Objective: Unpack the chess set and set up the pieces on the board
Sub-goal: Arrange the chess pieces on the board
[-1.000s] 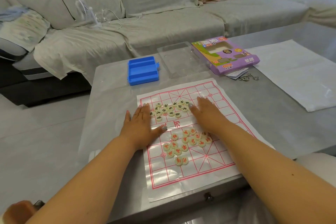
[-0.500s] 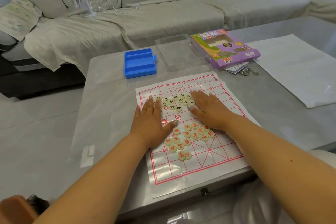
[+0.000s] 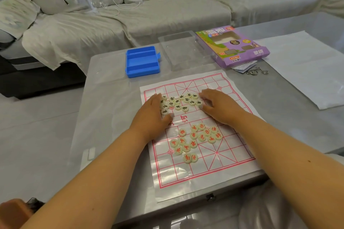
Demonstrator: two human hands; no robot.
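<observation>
— Flanking the black-marked pieces [image 3: 178, 102], both hands lie on the board [image 3: 229, 165]. Left hand [image 3: 152, 117] flat, fingers straight, its inner edge touching the cluster's left side.
— Right hand [image 3: 218, 107]?
— Palm down on the cluster's right side, fingers loosely bent, fingertips against the nearest discs. Neither hand grasps a piece.
— Red-marked pieces [image 3: 194, 140]?
— Loose heap on the near half of the board, apart from both hands. Board is a thin plastic sheet with a red grid, spread on the grey table [image 3: 111, 87].
— Packaging?
— Blue tray [image 3: 142, 61] beyond the board's far-left corner. Clear lid [image 3: 181, 50] just right of it. Purple box [image 3: 232, 45] further right, with a leaflet [image 3: 243, 66] and metal rings [image 3: 257, 71] at its near edge. White sheet [image 3: 307, 69] at far right.
</observation>
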